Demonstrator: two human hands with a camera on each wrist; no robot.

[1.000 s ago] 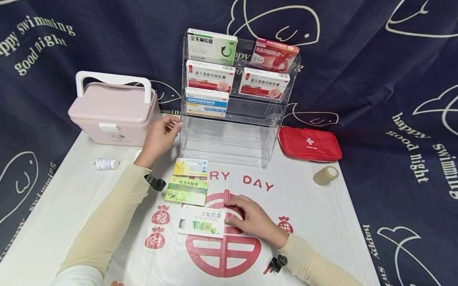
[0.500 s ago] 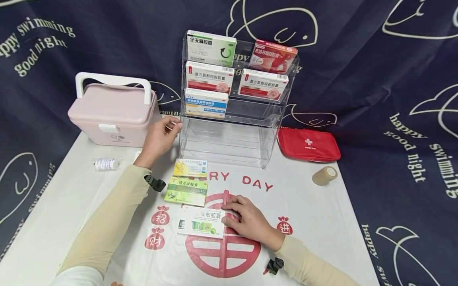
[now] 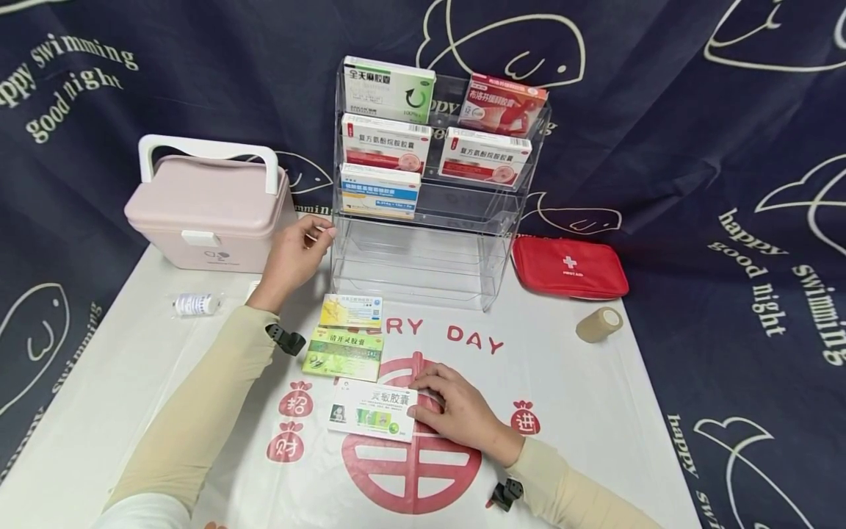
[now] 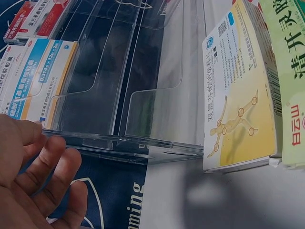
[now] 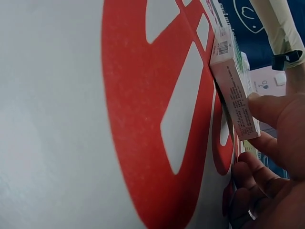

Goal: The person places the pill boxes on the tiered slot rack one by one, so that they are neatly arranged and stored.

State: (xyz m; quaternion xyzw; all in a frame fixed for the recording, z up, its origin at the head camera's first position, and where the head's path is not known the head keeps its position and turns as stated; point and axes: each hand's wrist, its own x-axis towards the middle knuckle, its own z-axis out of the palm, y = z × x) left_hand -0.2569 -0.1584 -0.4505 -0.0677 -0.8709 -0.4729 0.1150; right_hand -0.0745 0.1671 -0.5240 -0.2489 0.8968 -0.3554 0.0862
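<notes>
My right hand (image 3: 463, 411) pinches the right end of a white capsule box (image 3: 373, 411) with green pictures, low over the table. In the right wrist view the thumb (image 5: 262, 105) presses its upper edge and the index finger lies at its corner. Above that box lie a green capsule box (image 3: 344, 354) and a yellow-and-white medicine box (image 3: 352, 311). My left hand (image 3: 297, 250) holds the left side edge of a clear acrylic display rack (image 3: 410, 257), its other fingers (image 4: 66, 167) loosely curled. Several medicine boxes stand in the upper tiers, including a blue-and-white box (image 3: 380, 192).
A pink medicine case (image 3: 205, 213) with a white handle stands left of the rack, behind a wrapped white roll (image 3: 194, 304). To the right lie a red first-aid pouch (image 3: 570, 268) and a tan bandage roll (image 3: 599, 325). A printed white cloth (image 3: 562, 382) covers the table.
My right hand has shifted slightly left, its fingertips closing on the white capsule box's right end. The left hand stays at the rack's side.
</notes>
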